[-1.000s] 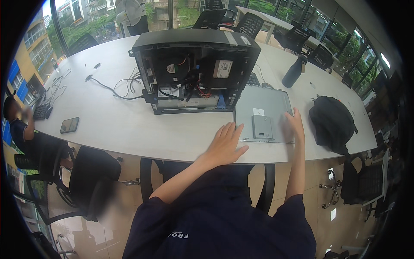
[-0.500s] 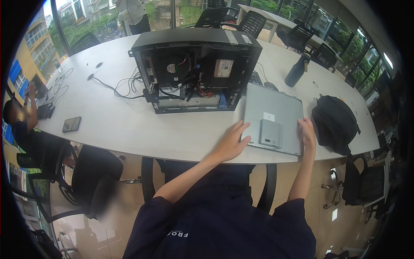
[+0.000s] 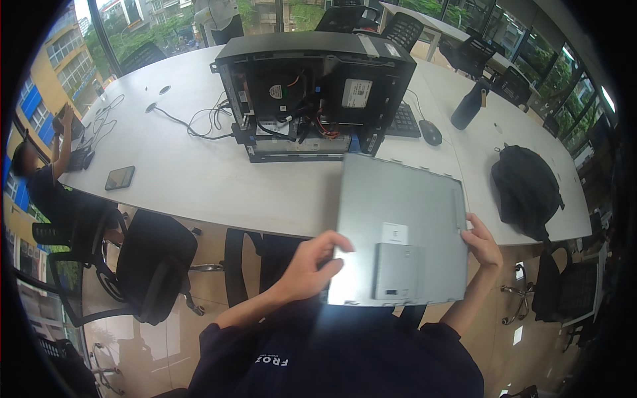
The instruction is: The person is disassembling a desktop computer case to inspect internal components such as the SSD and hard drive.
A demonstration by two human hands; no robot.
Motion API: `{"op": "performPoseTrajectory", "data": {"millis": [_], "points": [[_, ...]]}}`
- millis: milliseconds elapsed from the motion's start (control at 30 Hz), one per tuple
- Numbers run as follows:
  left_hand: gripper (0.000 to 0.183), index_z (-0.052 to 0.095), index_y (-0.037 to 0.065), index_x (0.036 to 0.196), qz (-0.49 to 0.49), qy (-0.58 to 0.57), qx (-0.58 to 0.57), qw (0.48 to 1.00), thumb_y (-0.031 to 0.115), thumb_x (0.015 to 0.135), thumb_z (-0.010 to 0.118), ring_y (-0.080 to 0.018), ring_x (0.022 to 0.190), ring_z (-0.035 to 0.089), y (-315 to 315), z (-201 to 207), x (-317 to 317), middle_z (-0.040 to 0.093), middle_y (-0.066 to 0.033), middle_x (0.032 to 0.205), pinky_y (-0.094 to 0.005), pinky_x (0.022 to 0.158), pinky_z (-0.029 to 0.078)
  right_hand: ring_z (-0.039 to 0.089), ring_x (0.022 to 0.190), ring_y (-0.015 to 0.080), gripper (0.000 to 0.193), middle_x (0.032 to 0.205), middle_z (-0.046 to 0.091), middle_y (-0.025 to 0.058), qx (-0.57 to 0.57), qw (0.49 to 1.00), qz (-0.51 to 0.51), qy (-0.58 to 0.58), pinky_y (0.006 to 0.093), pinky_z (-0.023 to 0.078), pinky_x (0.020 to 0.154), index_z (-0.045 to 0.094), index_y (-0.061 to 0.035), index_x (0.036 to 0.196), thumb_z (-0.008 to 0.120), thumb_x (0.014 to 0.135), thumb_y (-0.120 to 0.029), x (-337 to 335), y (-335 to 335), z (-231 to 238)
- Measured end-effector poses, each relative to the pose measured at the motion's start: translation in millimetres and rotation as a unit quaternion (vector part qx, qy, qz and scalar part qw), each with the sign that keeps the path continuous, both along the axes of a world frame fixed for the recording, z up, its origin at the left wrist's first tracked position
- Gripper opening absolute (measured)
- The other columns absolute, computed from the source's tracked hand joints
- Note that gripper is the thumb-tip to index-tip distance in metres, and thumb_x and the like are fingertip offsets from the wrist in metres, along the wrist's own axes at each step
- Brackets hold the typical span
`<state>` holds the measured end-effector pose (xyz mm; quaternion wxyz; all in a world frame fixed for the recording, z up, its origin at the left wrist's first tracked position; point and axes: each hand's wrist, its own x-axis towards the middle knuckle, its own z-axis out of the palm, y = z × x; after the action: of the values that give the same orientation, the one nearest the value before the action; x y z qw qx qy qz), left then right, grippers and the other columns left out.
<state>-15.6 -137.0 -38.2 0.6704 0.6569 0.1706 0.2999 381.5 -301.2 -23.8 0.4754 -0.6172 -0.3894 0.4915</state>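
Between my hands is a grey metal computer side panel (image 3: 411,205), its inner face with a raised box and white label turned up. My left hand (image 3: 315,265) grips its left edge, thumb and fingers on the rim. On the opposite edge, my right hand (image 3: 482,242) is closed round the rim, with some fingers hidden beneath. The panel is off the table, over its front edge and above my lap. Beyond it stands a black desktop computer case (image 3: 312,99) with its near side uncovered, showing a fan, cables and a drive.
A keyboard (image 3: 404,123), a mouse (image 3: 430,132) and a dark blue bottle (image 3: 469,105) are right of the case. A black backpack (image 3: 527,189) lies at the table's right end. Left are a phone (image 3: 120,178), loose cables (image 3: 192,126) and another person (image 3: 50,186).
Both hands have lifted the side panel off the table and drawn it toward me and slightly left. The keyboard and mouse now show more fully. The view has shifted slightly.
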Motion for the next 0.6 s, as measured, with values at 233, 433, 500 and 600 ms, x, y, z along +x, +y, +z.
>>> {"op": "performPoseTrajectory", "data": {"millis": [233, 433, 500, 600], "points": [[0.019, 0.056, -0.003, 0.091, 0.151, -0.059, -0.014, 0.987, -0.003, 0.074, 0.05, -0.0071, 0.074, 0.046, 22, -30, -72, 0.054, -0.0021, 0.085, -0.0223, 0.065, 0.036, 0.056, 0.047, 0.0104, 0.048, 0.076, 0.067, 0.0069, -0.023, 0.993, 0.118, 0.012, 0.0215, 0.04, 0.04, 0.042, -0.0009, 0.137, 0.062, 0.099, -0.024, -64, 62, -22], [0.016, 0.055, -0.002, 0.082, 0.234, -0.076, -0.037, 0.969, 0.002, 0.068, 0.048, -0.009, 0.072, 0.045, 47, -57, -101, 0.053, -0.004, 0.078, -0.0222, 0.064, 0.034, 0.043, 0.046, 0.005, 0.045, 0.074, 0.063, 0.0011, -0.005, 0.995, 0.096, 0.014, 0.0215, 0.031, 0.04, 0.045, 0.0, 0.138, 0.057, 0.099, -0.019, -101, 102, -31], [0.016, 0.054, -0.002, 0.082, 0.251, -0.09, -0.056, 0.962, 0.003, 0.069, 0.047, -0.01, 0.073, 0.046, 57, -64, -104, 0.054, -0.0052, 0.08, -0.0224, 0.065, 0.034, 0.056, 0.059, 0.0071, 0.045, 0.085, 0.067, 0.0043, -0.033, 0.996, 0.08, -0.002, 0.0223, 0.042, 0.049, 0.046, 0.0009, 0.139, 0.054, 0.098, -0.016, -111, 114, -32], [0.017, 0.054, -0.002, 0.084, 0.251, -0.093, -0.064, 0.961, 0.004, 0.07, 0.046, -0.0114, 0.075, 0.047, 72, -76, -109, 0.055, -0.0069, 0.082, -0.0229, 0.067, 0.036, 0.066, 0.099, 0.0172, 0.049, 0.114, 0.067, 0.0151, -0.011, 0.998, 0.057, 0.037, 0.0311, 0.053, 0.085, 0.044, 0.0039, 0.142, 0.054, 0.098, -0.016, -120, 129, -36]]}}
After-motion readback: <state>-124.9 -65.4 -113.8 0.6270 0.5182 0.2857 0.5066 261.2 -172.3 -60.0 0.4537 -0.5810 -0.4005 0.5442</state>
